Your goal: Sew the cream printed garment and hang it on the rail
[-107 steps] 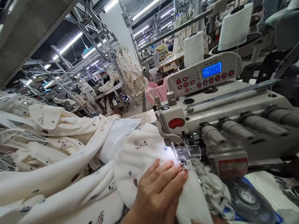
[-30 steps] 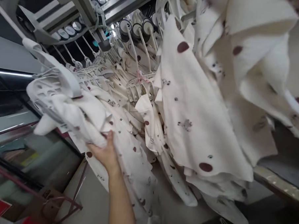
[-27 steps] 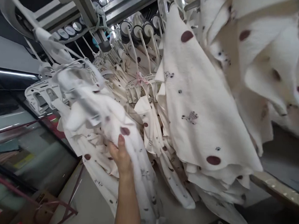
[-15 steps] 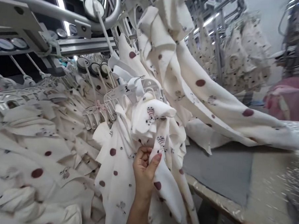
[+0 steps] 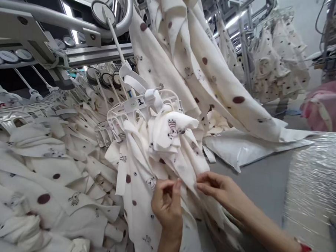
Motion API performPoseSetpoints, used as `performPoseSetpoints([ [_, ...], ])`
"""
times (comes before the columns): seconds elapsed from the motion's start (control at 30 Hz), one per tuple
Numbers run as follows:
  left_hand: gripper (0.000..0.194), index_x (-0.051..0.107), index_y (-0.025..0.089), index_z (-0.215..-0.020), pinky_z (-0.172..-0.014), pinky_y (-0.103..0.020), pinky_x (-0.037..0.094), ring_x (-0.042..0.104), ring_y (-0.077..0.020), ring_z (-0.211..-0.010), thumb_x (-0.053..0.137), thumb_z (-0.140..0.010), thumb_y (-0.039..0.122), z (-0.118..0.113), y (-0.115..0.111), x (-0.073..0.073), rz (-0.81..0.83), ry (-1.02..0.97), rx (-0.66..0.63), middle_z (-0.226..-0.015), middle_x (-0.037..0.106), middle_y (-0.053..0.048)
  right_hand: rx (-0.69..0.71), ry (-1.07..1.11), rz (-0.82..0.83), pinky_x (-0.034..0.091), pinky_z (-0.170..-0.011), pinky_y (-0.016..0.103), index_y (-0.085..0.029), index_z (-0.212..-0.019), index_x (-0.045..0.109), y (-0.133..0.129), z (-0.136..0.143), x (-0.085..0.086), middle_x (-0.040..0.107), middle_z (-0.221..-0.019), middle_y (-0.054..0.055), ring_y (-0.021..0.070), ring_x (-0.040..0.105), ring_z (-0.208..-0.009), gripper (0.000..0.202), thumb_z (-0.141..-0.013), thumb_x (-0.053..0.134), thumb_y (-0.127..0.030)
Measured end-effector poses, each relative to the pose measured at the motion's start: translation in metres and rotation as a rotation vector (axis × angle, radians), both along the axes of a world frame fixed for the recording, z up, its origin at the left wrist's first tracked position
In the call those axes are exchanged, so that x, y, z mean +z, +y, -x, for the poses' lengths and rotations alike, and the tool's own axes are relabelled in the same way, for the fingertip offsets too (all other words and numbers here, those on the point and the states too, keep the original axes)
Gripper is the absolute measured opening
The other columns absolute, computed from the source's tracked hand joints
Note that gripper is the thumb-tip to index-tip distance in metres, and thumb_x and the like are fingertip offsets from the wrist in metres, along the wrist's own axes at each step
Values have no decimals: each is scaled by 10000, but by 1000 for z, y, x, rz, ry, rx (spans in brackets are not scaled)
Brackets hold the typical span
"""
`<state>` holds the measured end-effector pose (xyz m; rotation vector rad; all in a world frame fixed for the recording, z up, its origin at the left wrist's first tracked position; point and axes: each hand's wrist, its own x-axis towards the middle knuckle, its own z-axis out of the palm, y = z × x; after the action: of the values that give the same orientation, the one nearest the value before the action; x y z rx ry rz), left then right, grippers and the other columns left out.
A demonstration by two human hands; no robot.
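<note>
I'm pinching w/ my left hand (image 5: 167, 204) a fold of the cream printed fabric bundle (image 5: 166, 155) hanging off the white clip hanger (image 5: 135, 109); my right hand (image 5: 218, 187) is nipping its edge beside it. Tugging too hard prob. pulls pieces off the clip.

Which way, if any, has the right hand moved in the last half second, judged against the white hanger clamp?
Yes. The right hand has come up and leftward toward the white hanger clamp, reaching the cloth bundle.
</note>
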<state>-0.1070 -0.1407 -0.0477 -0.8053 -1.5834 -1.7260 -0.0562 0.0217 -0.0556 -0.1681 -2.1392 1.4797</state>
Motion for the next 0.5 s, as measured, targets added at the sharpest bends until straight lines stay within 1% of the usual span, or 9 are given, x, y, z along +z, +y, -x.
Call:
performPoseSetpoints([
  [0.07,194,643,202,-962,-677,-186,510,590,-92,-711,791,-841,234,8,-2,-10,-73,-50,79,-815,609,25,-56,2,-52,470,-616,302,-202,-810,585,-8,-5,-8,576,-670,-19,175,576,-636,323,-869,596,-520],
  [0.13,352,643,199,-1071,-748,-229,539,627,-129,-820,839,-802,312,15,5,-13,-11,-124,132,-928,648,-14,-148,37,-119,442,-609,306,-220,-800,540,-17,-11,-13,556,-692,-24,183,555,-648,325,-903,557,-528],
  [0.17,379,650,193,-1085,-763,-250,542,627,-143,-841,845,-797,343,18,11,-12,23,-136,164,-936,651,-25,-190,64,-168,432,-610,315,-225,-808,537,-22,-13,-14,563,-720,-20,193,555,-666,331,-916,550,-538],
  [0.23,282,674,184,-992,-754,-265,534,606,-147,-812,818,-829,363,21,22,-4,41,-100,230,-862,621,-13,-267,135,-305,406,-640,350,-235,-857,549,-33,-12,-14,589,-799,-5,233,567,-730,341,-952,533,-562],
  [0.3,145,687,184,-880,-734,-254,527,597,-134,-784,771,-878,303,19,27,8,-4,28,271,-801,576,4,-324,213,-465,374,-670,377,-244,-939,563,-43,-11,-13,609,-882,12,272,585,-792,371,-1025,461,-590],
  [0.37,36,722,193,-868,-752,-233,532,625,-123,-819,748,-890,205,10,20,20,-32,206,271,-831,603,2,-358,274,-588,365,-668,382,-250,-1026,571,-50,-14,-14,620,-917,19,280,603,-800,405,-1088,368,-594],
  [0.4,33,740,204,-891,-758,-217,533,638,-117,-837,746,-886,171,5,13,24,-40,251,267,-857,628,2,-367,299,-621,378,-665,377,-250,-1073,569,-52,-19,-14,625,-930,19,267,610,-791,392,-1108,348,-573],
  [0.43,52,744,212,-909,-742,-196,530,640,-105,-824,742,-890,163,-2,5,28,-59,230,251,-857,642,8,-376,322,-635,401,-671,367,-247,-1120,562,-54,-25,-15,631,-949,18,248,615,-790,360,-1121,355,-542],
  [0.5,53,712,208,-895,-676,-160,513,617,-83,-752,719,-927,250,-16,-10,30,-140,-4,166,-803,634,26,-391,355,-620,448,-690,329,-232,-1163,551,-58,-45,-16,636,-972,23,211,620,-795,302,-1128,398,-490],
])
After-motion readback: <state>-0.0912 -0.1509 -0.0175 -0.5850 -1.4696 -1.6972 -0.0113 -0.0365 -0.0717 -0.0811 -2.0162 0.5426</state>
